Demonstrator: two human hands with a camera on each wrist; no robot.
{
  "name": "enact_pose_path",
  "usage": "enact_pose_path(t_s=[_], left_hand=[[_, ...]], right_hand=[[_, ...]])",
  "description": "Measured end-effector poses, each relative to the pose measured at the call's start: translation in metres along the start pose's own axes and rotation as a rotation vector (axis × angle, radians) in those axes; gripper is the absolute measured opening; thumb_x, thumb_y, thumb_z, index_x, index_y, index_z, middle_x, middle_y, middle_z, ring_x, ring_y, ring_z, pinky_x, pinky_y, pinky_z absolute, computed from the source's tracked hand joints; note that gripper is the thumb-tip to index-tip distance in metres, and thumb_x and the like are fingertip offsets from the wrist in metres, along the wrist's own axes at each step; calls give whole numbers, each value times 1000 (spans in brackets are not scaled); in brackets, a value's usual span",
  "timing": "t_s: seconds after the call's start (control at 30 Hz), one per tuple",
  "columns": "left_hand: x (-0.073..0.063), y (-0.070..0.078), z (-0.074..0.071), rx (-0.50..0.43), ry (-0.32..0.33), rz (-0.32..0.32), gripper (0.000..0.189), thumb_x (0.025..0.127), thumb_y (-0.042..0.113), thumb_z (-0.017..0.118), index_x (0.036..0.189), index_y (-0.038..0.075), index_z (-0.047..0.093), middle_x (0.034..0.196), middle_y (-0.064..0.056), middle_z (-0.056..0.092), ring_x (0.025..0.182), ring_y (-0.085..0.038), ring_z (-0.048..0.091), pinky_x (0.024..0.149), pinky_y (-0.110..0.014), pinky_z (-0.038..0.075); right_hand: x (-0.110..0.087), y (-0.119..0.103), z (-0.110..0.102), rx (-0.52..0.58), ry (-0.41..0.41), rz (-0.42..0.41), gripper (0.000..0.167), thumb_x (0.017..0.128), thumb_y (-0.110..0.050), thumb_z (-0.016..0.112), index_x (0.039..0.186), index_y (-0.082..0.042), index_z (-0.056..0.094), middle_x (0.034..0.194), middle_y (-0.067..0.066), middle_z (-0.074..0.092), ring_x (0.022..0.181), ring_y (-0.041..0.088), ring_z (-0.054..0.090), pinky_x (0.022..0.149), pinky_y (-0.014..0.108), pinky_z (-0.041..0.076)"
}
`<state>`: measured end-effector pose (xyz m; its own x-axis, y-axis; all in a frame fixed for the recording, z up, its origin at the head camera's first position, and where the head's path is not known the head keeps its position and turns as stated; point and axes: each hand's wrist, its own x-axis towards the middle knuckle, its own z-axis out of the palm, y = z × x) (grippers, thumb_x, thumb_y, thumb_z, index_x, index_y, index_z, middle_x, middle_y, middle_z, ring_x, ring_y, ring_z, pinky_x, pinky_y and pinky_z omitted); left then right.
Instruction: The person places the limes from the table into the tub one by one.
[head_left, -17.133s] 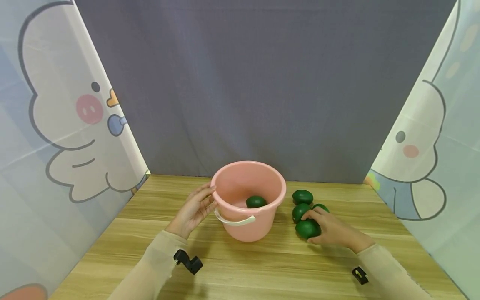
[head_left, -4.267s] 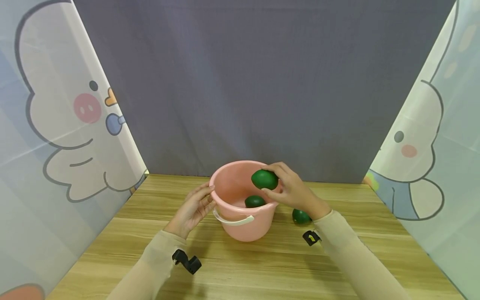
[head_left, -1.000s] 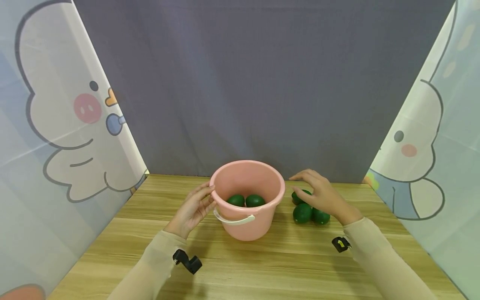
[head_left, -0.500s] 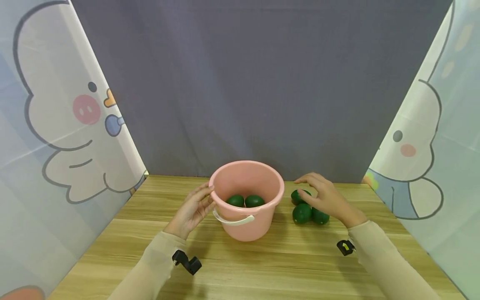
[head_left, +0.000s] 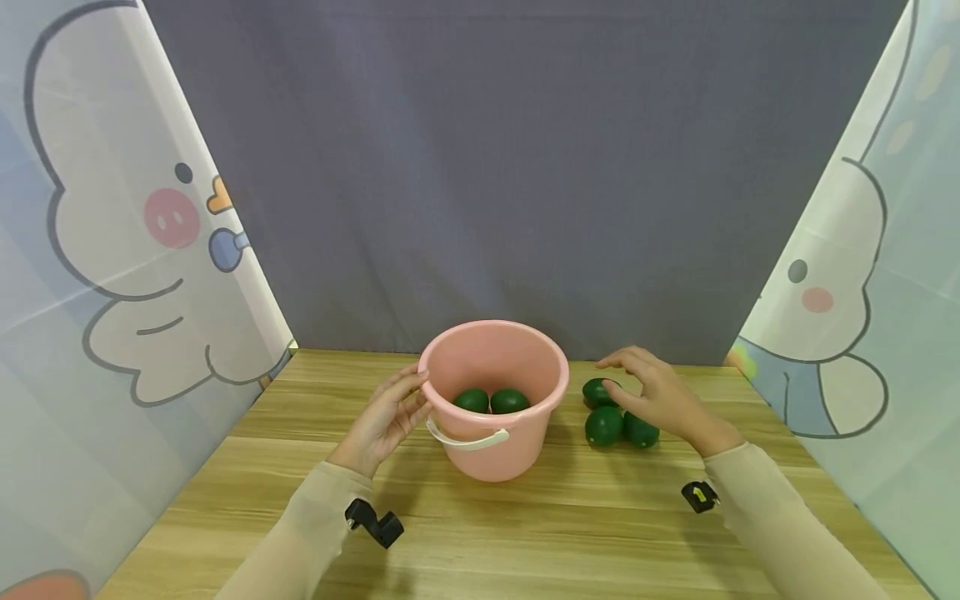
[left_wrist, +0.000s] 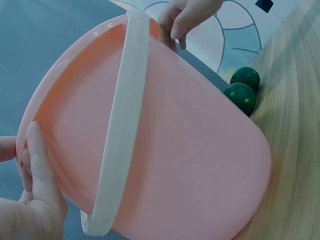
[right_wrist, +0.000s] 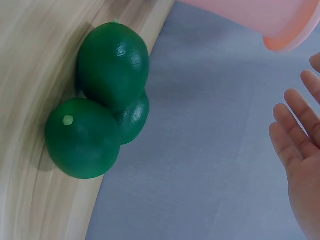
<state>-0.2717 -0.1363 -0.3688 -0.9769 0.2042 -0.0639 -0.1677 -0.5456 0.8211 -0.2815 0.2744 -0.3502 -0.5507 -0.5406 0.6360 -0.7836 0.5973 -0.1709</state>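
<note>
Before a grey curtain (head_left: 525,183) and cartoon cloths (head_left: 112,217), at a wooden table (head_left: 525,533)
Pinches the left rim of a pink bucket (head_left: 498,463), upright in the lower centre of the head view, with the left hand (head_left: 385,419), digits on both sides of the lip in the left wrist view; holds the right hand (head_left: 660,402) right of centre, thumb and fingers wide apart with nothing between; with a white handle (head_left: 470,443) lowered across the bucket's near side; with three green fruits (head_left: 604,427) bunched and touching on the table, lower right of the frame, near the right hand but apart from it; with two more green fruits (head_left: 470,401) side by side inside the bucket
</note>
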Motion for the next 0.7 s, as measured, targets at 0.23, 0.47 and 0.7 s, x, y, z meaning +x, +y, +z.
enact_pose_path(t_s=[0.23, 0.47, 0.7], left_hand=[[0, 0, 0, 2, 0, 1, 36, 103, 10, 56, 137, 5, 45, 114, -9, 53, 80, -9, 58, 67, -14, 59], [0, 0, 0, -3, 1, 3, 35, 103, 9, 55, 137, 5, 46, 114, -10, 53, 80, -9, 59, 67, -14, 59], [-1, 0, 0, 3, -4, 4, 37, 103, 9, 55, 138, 5, 44, 114, -10, 52, 80, -9, 58, 67, -14, 59]], right_hand=[[-8, 3, 0, -23, -4, 2, 35, 83, 1, 77, 116, -8, 67, 112, 2, 66, 100, 17, 61, 78, 37, 57], [-16, 7, 0, -38, -15, 2, 38, 82, 1, 78, 117, -7, 67, 109, 7, 67, 97, 15, 60, 74, 36, 57], [-22, 11, 2, -43, -25, 20, 37, 82, 1, 78, 117, -7, 66, 109, 5, 65, 95, 14, 60, 74, 41, 59]])
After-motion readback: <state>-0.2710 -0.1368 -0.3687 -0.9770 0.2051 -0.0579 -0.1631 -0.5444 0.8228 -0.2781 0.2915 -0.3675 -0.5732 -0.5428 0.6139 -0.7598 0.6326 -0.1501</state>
